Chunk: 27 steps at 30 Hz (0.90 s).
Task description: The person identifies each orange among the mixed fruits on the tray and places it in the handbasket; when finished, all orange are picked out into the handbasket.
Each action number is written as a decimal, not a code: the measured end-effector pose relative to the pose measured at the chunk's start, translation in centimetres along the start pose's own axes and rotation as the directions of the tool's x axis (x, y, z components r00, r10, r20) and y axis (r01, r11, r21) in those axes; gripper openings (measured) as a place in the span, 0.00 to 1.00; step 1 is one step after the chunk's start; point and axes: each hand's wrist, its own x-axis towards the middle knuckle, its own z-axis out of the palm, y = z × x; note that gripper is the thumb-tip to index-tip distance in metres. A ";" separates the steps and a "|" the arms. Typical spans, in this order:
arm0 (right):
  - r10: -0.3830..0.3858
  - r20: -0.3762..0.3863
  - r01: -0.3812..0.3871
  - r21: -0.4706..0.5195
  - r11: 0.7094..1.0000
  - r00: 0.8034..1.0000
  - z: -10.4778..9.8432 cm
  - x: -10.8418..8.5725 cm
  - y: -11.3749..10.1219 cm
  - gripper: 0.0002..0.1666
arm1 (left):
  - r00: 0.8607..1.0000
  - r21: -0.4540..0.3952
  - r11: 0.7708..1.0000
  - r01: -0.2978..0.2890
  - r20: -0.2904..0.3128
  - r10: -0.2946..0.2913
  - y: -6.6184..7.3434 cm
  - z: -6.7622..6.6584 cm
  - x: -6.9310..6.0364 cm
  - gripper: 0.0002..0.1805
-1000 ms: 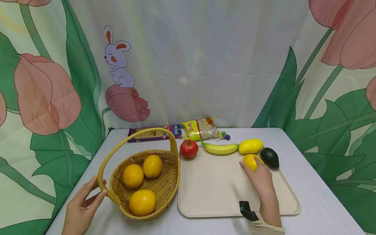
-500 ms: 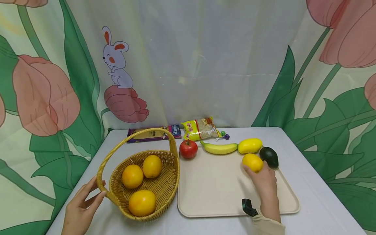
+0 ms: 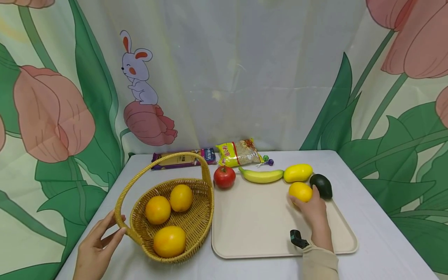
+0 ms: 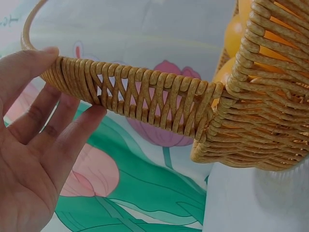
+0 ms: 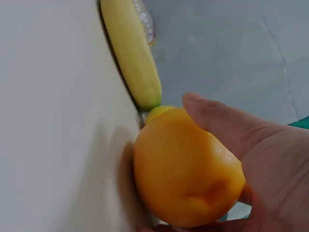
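Observation:
My left hand pinches the woven handle of a wicker basket between thumb and fingers. Three yellow-orange fruits, one of them a front fruit, lie in that basket. At the right of a beige tray, my right hand grips a smooth, round yellow-orange fruit. The thumb is on one side and the fingers, partly hidden, are on the other. Close by lie a yellow mango and a dark green avocado.
Along the tray's back edge are a banana and a red tomato. Behind them lie a yellow snack bag, a long purple packet and small lollipops. A printed curtain hangs behind the table.
My right hand has shifted from over the fruit to its near right side, its fingers now around it. The left hand and basket stay in place.

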 end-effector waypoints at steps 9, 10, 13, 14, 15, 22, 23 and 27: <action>0.001 -0.018 0.000 0.071 0.997 1.000 0.0 0.4 0.7 0.58 | 1.000 0.000 1.000 -0.009 -0.005 0.009 0.0 0.0 0.0 0.34; 0.002 -0.016 0.000 0.075 0.997 1.000 0.0 0.4 0.7 0.58 | 1.000 -0.003 1.000 -0.011 -0.004 0.011 0.0 0.0 0.0 0.34; 0.001 -0.010 0.000 0.078 0.997 1.000 -0.1 0.4 0.8 0.59 | 1.000 -0.007 1.000 -0.016 -0.005 0.016 0.0 0.0 0.0 0.34; 0.001 -0.009 0.000 0.080 0.997 1.000 -0.1 0.4 0.8 0.59 | 1.000 -0.008 1.000 -0.017 -0.005 0.017 -0.1 0.0 0.0 0.34; 0.001 -0.007 -0.001 0.080 0.997 1.000 -0.1 0.4 0.8 0.59 | 1.000 -0.008 1.000 -0.018 -0.004 0.018 -0.1 0.0 0.0 0.34; -0.027 -0.034 0.030 0.094 0.995 0.999 -0.1 0.2 0.1 0.58 | 1.000 -0.014 0.999 -0.029 -0.008 0.029 -0.1 0.0 -0.1 0.34; -0.035 -0.039 0.039 0.099 0.994 0.999 -0.1 0.1 0.0 0.58 | 0.999 -0.016 0.999 -0.031 -0.009 0.030 -0.1 0.0 0.0 0.34; -0.068 -0.056 0.074 0.107 0.992 0.996 -0.3 -0.1 -0.8 0.58 | 1.000 -0.017 0.999 -0.030 -0.009 0.029 -0.2 0.0 0.0 0.34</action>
